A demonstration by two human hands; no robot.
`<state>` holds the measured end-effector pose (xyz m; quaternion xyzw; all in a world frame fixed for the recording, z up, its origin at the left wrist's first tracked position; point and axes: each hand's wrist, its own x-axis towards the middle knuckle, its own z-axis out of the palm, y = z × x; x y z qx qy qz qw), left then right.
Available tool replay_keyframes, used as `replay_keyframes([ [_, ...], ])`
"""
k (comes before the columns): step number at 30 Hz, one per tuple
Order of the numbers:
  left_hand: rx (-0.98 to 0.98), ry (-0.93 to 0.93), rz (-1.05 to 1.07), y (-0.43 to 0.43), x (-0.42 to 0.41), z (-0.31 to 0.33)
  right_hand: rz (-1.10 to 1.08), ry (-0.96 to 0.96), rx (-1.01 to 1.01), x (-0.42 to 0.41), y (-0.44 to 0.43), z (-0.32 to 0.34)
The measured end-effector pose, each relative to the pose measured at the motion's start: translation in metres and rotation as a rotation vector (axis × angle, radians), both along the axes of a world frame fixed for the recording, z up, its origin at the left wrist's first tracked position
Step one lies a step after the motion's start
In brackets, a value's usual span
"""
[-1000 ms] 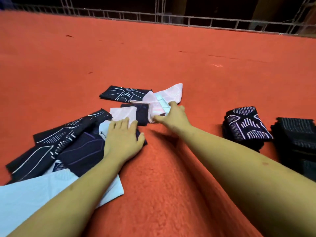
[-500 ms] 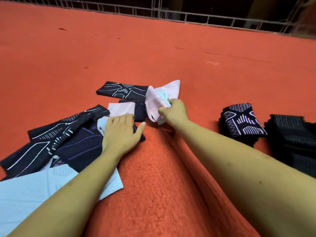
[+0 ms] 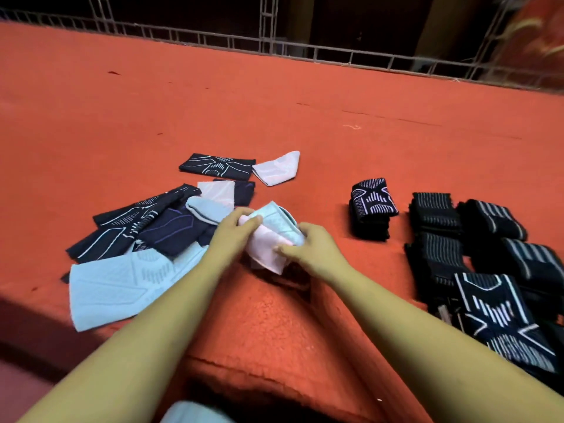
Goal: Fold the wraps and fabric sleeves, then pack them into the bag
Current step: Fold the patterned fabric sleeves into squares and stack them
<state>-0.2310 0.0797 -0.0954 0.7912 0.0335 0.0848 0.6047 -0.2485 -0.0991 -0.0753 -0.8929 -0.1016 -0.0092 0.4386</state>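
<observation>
surface: orange carpet point(image 3: 305, 102), with a metal railing point(image 3: 335, 54) along its far edge.
left hand point(image 3: 233, 236): fingers curled and thumb pinched on the left end of the held sleeve point(image 3: 268, 248).
right hand point(image 3: 314, 248): fingers curled, thumb clamped on the right end of the same piece.
held sleeve: pink, with a pale teal part on its far side. It was bunched between the two hands at centre, just above the carpet, with a shadow under it. Whether it was one piece or two could not be told.
loose pile, left: eight pieces counted, mostly overlapping.
dark pieces: four.
- far patterned sleeve point(image 3: 216, 166), farthest.
- small navy piece point(image 3: 245, 190), just nearer than that.
- long patterned sleeve point(image 3: 131, 221), at far left.
- purple-lined navy sleeve point(image 3: 171, 230), overlapping it.
pale pieces: four.
- far pink sleeve point(image 3: 277, 167), touching the right end of the far patterned sleeve.
- pink piece point(image 3: 216, 192), beside the small navy piece.
- small light blue piece point(image 3: 204, 209), just left of the left hand.
- large light blue sleeve point(image 3: 113, 288), nearest, flat, partly under the left forearm.
folded goods, right: well apart from the pile.
patterned stack point(image 3: 370, 203): one, dark, with a white-lined piece on top.
striped black wraps point(image 3: 436, 209): at least four folded bundles, packed side by side right of the stack.
near navy sleeve point(image 3: 503, 322): one, white-lined, nearest on the right, against the wraps.
</observation>
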Motion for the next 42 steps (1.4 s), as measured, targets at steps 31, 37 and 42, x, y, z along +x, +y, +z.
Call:
replay_keyframes([
  [31, 0.288, 0.180, -0.879, -0.058, -0.169, -0.004, 0.162, -0.054, 0.060, -0.186, -0.124, -0.011],
  [37, 0.125, 0.109, -0.430, -0.073, -0.154, -0.014, 0.173, 0.022, 0.031, -0.195, -0.133, -0.035],
  [42, 0.016, 0.083, -0.149, -0.101, -0.122, -0.021, 0.183, 0.065, 0.238, -0.199, -0.128, -0.037],
])
